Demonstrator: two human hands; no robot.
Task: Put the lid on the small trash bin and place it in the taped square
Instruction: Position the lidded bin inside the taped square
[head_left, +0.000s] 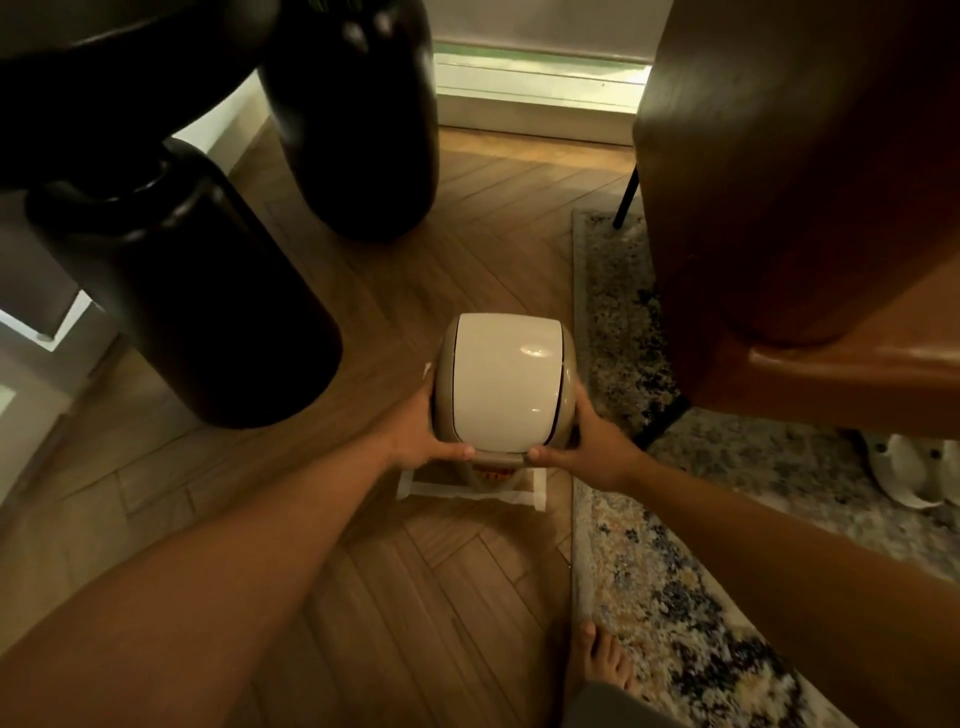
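The small trash bin (491, 467) is beige, with its rounded cream swing lid (501, 382) seated on top. It stands upright over the white taped square (470, 491) on the wooden floor; only the square's near strip and corners show, the bin hiding the rest. My left hand (421, 434) grips the lid's left side with the thumb on its near edge. My right hand (587, 447) grips the right side the same way. Whether the bin's base touches the floor is hidden by the lid.
Two tall black vases (192, 312) (358, 119) stand left and behind the bin. A brown leather chair (789, 208) looms at the right over a patterned rug (654, 597). My bare foot (602, 665) rests at the rug's edge. White slippers (914, 473) lie far right.
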